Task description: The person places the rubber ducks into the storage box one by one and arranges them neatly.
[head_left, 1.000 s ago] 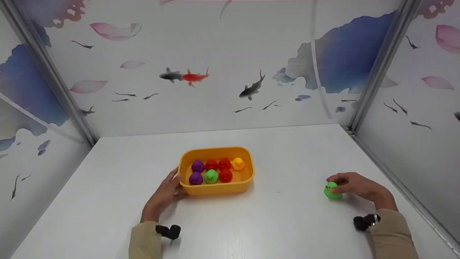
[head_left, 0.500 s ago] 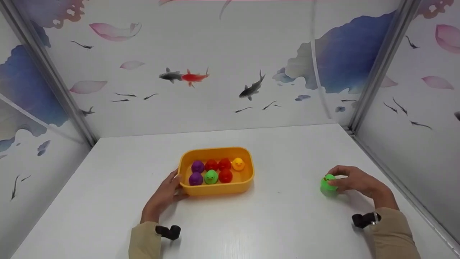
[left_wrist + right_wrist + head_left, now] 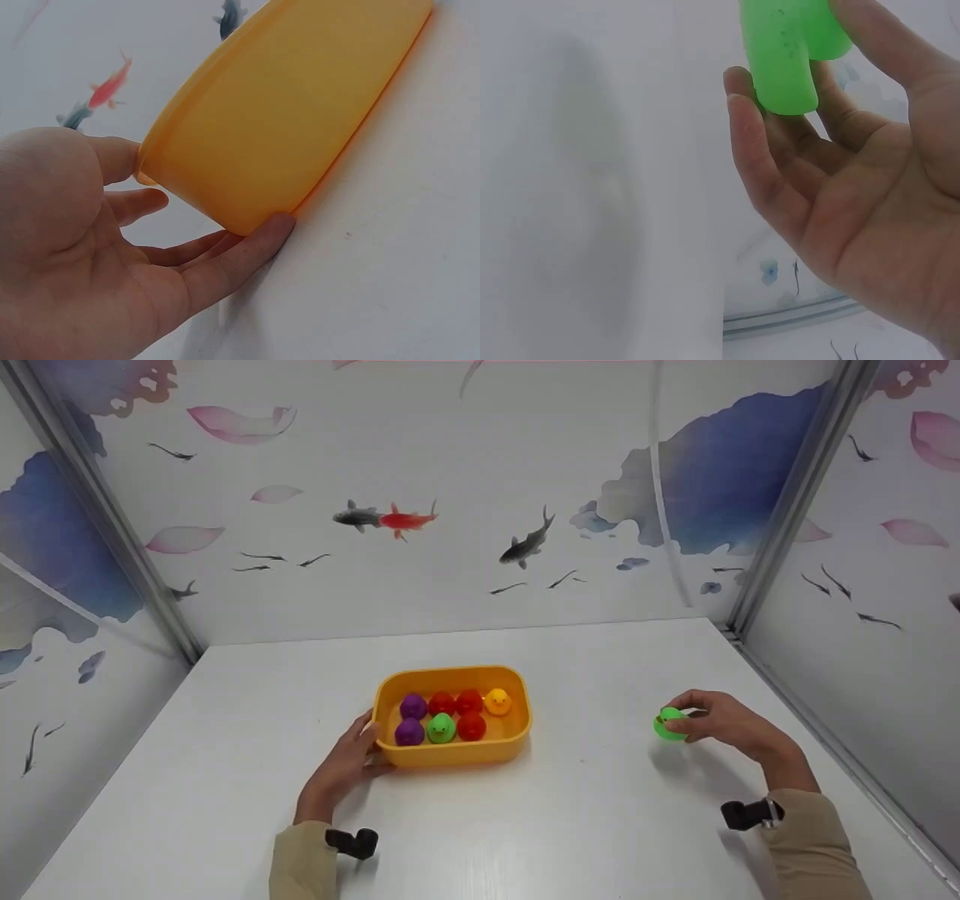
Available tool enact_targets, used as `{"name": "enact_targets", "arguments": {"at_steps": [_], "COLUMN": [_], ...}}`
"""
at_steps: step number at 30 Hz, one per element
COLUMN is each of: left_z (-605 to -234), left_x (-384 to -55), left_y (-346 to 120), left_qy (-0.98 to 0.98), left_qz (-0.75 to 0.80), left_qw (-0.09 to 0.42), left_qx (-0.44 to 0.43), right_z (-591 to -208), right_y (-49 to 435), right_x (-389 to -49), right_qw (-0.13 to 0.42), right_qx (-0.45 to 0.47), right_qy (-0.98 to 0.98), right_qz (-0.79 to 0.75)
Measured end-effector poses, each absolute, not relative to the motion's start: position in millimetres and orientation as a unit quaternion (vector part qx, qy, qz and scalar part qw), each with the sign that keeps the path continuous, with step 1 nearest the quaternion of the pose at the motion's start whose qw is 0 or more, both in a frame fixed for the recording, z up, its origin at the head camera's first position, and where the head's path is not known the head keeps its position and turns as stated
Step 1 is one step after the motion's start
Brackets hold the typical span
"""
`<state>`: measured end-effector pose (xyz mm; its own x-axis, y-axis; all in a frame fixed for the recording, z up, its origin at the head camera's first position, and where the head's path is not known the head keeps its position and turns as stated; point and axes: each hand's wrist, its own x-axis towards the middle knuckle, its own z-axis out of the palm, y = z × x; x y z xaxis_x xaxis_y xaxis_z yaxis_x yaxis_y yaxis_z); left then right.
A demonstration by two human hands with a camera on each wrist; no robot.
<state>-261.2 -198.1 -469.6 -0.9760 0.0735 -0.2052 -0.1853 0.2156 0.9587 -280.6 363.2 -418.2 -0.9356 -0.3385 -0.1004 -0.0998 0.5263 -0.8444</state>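
My right hand [image 3: 731, 724] pinches a green rubber duck [image 3: 668, 724] between thumb and fingers, above the table at the right. In the right wrist view the green duck's smooth body [image 3: 784, 64] shows at the top, with curled fingers beside it. My left hand [image 3: 346, 765] holds the left end of a yellow-orange plastic bin [image 3: 450, 755]. The left wrist view has the thumb at the bin's rim and other fingers at its lower corner. Inside the bin sit a green duck [image 3: 441, 728], a yellow duck [image 3: 497, 702], two purple figures [image 3: 409, 732] and three red ones [image 3: 471, 727].
The bin stands on a white table [image 3: 570, 825], left of the middle. White panels printed with fish and petals enclose the back [image 3: 465, 450] and both sides. Metal corner posts [image 3: 795, 495] rise at the back left and right.
My right hand has lifted the green duck off the table and moved it up and to the left. The left hand and the bin have stayed in place.
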Motion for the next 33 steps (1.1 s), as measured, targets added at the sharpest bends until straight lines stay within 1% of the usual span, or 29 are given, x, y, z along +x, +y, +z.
{"name": "enact_targets", "arguments": {"at_steps": [10,18,27,33], "left_z": [-469.9,-469.8,-470.2,-471.8], "left_x": [-260.7,-260.7,-261.8,-266.5], "left_y": [-200.2,-200.8,-199.9,-198.1], "left_qy": [0.77,0.772,0.775,0.773], "left_qz": [0.629,0.626,0.621,0.624], "left_qw": [0.101,0.098,0.105,0.106], "left_qx": [-0.038,-0.043,-0.049,-0.048], "right_z": [-413.6,-413.0,-412.1,-412.8], "right_y": [340.1,315.8,288.3,275.0], "right_x": [-283.2,-284.5,-284.5,-284.9], "right_qw": [0.098,0.114,0.111,0.105], "right_qx": [-0.108,-0.098,-0.086,-0.099], "right_qy": [0.853,0.846,0.845,0.848], "right_qz": [-0.502,-0.512,-0.516,-0.51]}}
